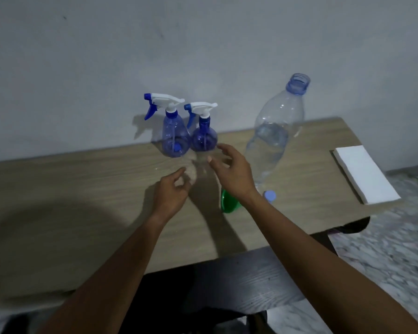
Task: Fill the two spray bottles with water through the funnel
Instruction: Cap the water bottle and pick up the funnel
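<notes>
Spray bottles, funnel and water bottle all stand on a wooden table (82,189), and both of the person's bare forearms reach over its near edge. Closest, the left hand (170,191) hovers above the tabletop with its fingers loosely curled, holding nothing. Just to its right, the right hand (229,172) is stretched further forward, fingers spread and relaxed, also holding nothing. Its forefinger tip lies just beside the smaller bottle, and whether it touches cannot be told. Under the right wrist lies the green funnel (228,204), partly hidden by the arm. Beside it on the right a pale blue cap (269,195) rests at the foot of the big clear water bottle (268,143), which is uncapped and partly full of water. At the table's right end lies a white rectangular pad (364,173). Further back, near the far edge, the larger spray bottle (175,136) and the smaller spray bottle (203,138) stand upright, touching side by side. Both are blue and see-through, with white-and-blue trigger heads still screwed on and nozzles pointing left. Behind them rises a plain grey wall (203,44).
</notes>
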Demonstrator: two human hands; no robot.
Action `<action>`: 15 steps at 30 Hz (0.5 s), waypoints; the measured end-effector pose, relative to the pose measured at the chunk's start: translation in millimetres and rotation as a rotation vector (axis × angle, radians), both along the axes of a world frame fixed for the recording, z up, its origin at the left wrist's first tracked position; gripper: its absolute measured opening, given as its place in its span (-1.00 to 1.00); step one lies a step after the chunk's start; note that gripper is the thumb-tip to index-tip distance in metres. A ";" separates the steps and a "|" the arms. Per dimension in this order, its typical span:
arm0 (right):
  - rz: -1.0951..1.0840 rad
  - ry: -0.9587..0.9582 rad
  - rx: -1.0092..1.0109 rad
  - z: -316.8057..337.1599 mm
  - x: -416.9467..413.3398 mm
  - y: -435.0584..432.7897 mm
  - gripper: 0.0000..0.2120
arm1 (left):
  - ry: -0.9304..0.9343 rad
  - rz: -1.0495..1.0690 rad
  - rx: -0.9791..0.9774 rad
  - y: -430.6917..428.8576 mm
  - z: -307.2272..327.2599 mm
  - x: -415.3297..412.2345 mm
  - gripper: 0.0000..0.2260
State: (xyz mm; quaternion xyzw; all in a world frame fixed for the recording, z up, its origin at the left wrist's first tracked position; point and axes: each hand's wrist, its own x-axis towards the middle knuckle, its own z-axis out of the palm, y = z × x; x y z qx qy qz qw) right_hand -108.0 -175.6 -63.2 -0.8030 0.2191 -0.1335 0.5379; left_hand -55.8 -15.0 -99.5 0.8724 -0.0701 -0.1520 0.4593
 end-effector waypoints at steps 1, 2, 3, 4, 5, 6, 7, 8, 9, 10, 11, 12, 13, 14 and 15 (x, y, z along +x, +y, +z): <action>0.015 -0.017 -0.006 0.7 -18.4 -1.1 -0.60 | -0.033 -0.007 0.029 3.4 5.6 -10.2 -0.58; 0.016 -0.031 -0.013 0.0 -38.9 -4.2 -0.64 | -0.058 -0.018 0.036 3.2 11.3 -22.0 -0.57; 0.003 -0.048 -0.029 -2.4 -57.8 -9.6 -0.69 | -0.087 -0.031 0.020 0.0 18.3 -33.4 -0.56; -0.027 -0.066 -0.050 -6.5 -74.1 -17.4 -0.76 | -0.105 -0.038 -0.002 -6.4 23.5 -41.9 -0.55; -0.069 -0.077 -0.067 -12.5 -88.0 -28.2 -0.82 | -0.119 -0.041 -0.025 -15.1 27.9 -50.0 -0.53; -0.114 -0.077 -0.082 -19.1 -99.2 -41.3 -0.87 | -0.138 -0.040 -0.047 -25.4 31.9 -56.5 -0.50; -0.155 -0.057 -0.104 -26.3 -108.4 -55.4 -0.89 | -0.160 -0.043 -0.067 -36.9 36.5 -63.0 -0.48; -0.182 -0.014 -0.124 -33.6 -115.8 -69.9 -0.87 | -0.184 -0.046 -0.088 -49.3 40.1 -68.7 -0.44; -0.192 0.051 -0.137 -40.8 -121.1 -84.0 -0.83 | -0.199 -0.047 -0.106 -62.9 44.5 -73.5 -0.40; -0.185 0.127 -0.146 -47.2 -125.1 -97.4 -0.78 | -0.197 -0.043 -0.121 -76.8 48.6 -77.6 -0.36; -0.165 0.195 -0.154 -53.2 -128.4 -108.8 -0.73 | -0.187 -0.034 -0.144 -90.6 51.9 -81.0 -0.31; -0.131 0.242 -0.166 -58.7 -130.5 -118.5 -0.68 | -0.176 -0.022 -0.177 -103.7 54.9 -83.8 -0.26; -0.085 0.269 -0.186 -63.7 -131.5 -126.5 -0.64 | -0.171 -0.008 -0.211 -116.2 58.0 -86.0 -0.21; -0.039 0.287 -0.216 -67.9 -131.5 -132.8 -0.59 | -0.162 0.015 -0.241 -126.8 60.1 -87.5 -0.16; 0.000 0.301 -0.249 -71.7 -130.9 -137.6 -0.56 | -0.155 0.041 -0.265 -136.0 61.5 -88.5 -0.13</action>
